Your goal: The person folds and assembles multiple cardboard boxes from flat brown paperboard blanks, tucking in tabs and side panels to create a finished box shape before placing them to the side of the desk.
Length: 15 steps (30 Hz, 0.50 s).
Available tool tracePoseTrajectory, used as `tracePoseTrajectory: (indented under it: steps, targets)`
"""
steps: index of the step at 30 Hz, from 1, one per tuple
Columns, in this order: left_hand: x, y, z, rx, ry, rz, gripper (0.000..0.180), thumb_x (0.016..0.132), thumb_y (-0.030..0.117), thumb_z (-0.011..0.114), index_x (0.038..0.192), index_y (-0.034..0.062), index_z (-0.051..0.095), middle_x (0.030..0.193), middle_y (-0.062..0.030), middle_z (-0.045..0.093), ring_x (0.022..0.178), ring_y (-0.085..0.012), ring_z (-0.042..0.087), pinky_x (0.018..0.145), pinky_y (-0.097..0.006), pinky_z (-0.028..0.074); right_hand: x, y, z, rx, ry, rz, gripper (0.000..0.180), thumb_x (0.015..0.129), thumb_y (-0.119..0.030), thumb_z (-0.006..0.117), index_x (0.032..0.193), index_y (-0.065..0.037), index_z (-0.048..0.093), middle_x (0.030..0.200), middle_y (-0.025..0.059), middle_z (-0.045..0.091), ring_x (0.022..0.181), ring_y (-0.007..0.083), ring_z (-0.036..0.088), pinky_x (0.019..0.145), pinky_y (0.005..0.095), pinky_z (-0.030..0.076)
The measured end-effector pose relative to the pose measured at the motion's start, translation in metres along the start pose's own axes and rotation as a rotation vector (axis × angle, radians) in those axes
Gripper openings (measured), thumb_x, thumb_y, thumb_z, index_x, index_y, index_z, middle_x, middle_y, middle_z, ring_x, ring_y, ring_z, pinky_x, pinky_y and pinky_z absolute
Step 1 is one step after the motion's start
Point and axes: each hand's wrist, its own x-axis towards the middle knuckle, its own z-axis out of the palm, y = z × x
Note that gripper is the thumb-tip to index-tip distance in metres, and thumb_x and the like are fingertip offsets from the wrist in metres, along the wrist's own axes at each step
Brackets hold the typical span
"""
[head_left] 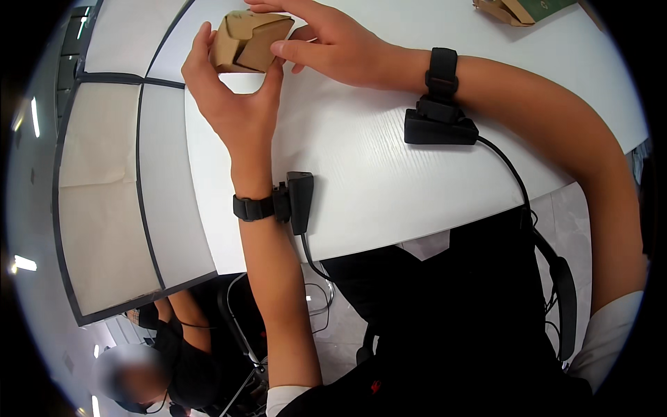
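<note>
A small brown cardboard box (242, 43) is held up over the far left part of the white table, its folded flaps facing me. My left hand (233, 104) is closed round it from below, thumb at its right side and fingers along its left. From the right, my right hand (337, 47) reaches across to the same box. Its thumb presses on the box's right edge, and its upper fingers lie along the far top side. Part of those fingertips is cut off by the picture's upper edge. What the box holds inside cannot be seen.
Another open cardboard box (517, 10), brown and green, lies at the table's far right. A dark-framed pale partition (142, 139) borders the white table (361, 181) on the left. Black cabled devices (439, 128) are strapped to both wrists. Another person (163, 368) sits beyond the partition, lower left.
</note>
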Motion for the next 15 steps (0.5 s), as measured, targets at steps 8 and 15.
tracePoseTrajectory:
  steps: [8,15]
  targets:
    - [0.000,0.003,0.002,-0.256,-0.069,0.009,0.056,0.092,0.013,0.071,0.145,0.0056,0.052,0.142,-0.0146,0.054,0.129,-0.0282,0.054,0.104,-0.039,0.048,0.001,0.001,-0.001,0.119,0.045,0.052,0.051,0.103,-0.021,0.056,0.151,-0.008,0.043,0.134,0.0145,0.061,0.109,0.0228,0.068,0.085,0.0337,0.061]
    - [-0.003,0.005,0.001,-0.348,-0.021,-0.139,0.038,0.101,0.004,0.055,0.139,0.0052,0.060,0.140,-0.0125,0.058,0.127,-0.0263,0.058,0.106,-0.039,0.049,0.005,-0.015,-0.011,0.350,-0.052,0.257,0.066,0.101,-0.008,0.055,0.161,-0.005,0.026,0.132,0.0158,0.053,0.098,0.0158,0.063,0.079,0.0274,0.057]
